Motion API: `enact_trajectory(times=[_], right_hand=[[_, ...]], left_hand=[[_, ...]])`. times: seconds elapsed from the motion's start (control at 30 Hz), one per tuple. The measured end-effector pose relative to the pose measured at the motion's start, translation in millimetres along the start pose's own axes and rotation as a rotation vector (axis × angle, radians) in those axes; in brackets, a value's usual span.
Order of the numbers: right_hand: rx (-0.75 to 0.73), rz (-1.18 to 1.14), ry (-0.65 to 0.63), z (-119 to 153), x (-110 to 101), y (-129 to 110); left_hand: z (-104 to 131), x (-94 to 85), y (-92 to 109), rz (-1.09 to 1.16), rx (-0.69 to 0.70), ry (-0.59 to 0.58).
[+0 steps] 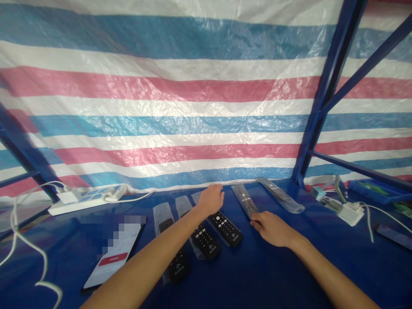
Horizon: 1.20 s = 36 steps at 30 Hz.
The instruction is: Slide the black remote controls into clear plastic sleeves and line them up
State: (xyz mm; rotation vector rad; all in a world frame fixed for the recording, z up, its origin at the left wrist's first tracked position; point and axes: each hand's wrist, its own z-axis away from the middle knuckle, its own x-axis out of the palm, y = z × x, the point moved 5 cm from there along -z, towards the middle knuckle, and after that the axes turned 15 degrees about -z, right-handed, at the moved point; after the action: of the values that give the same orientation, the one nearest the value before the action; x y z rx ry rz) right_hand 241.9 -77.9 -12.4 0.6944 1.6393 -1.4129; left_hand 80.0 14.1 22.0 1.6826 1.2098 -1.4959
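Note:
My left hand (211,200) is closed over the far end of a black remote control (227,229), which lies on a clear plastic sleeve. Its fingertips are partly hidden. With thumb and fingers, my right hand (272,229) pinches the near end of another remote control (246,199) inside a clear sleeve. To the left, two more black remotes, a middle one (206,242) and an outer one (178,264), lie on their sleeves, partly covered by my left forearm. Farther right, a sleeved remote (278,191) lies slanted near the back edge.
A phone (111,259) with a lit screen lies at left, before a white power strip (86,199) with cables. At right are a white charger (350,213), a blue tray (376,191) and another phone (394,236). Blue metal posts (322,107) and a striped sheet (193,90) stand behind.

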Motion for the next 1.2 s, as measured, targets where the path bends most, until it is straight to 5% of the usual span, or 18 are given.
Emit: enact_trajectory(times=[0.3,0.63,0.97,1.2], right_hand=[[-0.147,-0.265,-0.121,8.6,2.3,-16.8],[-0.107,-0.287,0.11,1.4,-15.2,2.5],[-0.115,-0.313,0.238,4.2,-27.9,1.3],[-0.118,-0.313,0.278,3.3,-27.7,7.0]], left_hand=[[-20.1,24.1,-2.5,0.045,-0.033,-0.116],[-41.2,46.6,-4.9,0.118,-0.168,-0.242],[-31.1,31.2,5.5,0.131,-0.228,-0.158],[-40.0,39.7,5.8,0.16,-0.176,-0.234]])
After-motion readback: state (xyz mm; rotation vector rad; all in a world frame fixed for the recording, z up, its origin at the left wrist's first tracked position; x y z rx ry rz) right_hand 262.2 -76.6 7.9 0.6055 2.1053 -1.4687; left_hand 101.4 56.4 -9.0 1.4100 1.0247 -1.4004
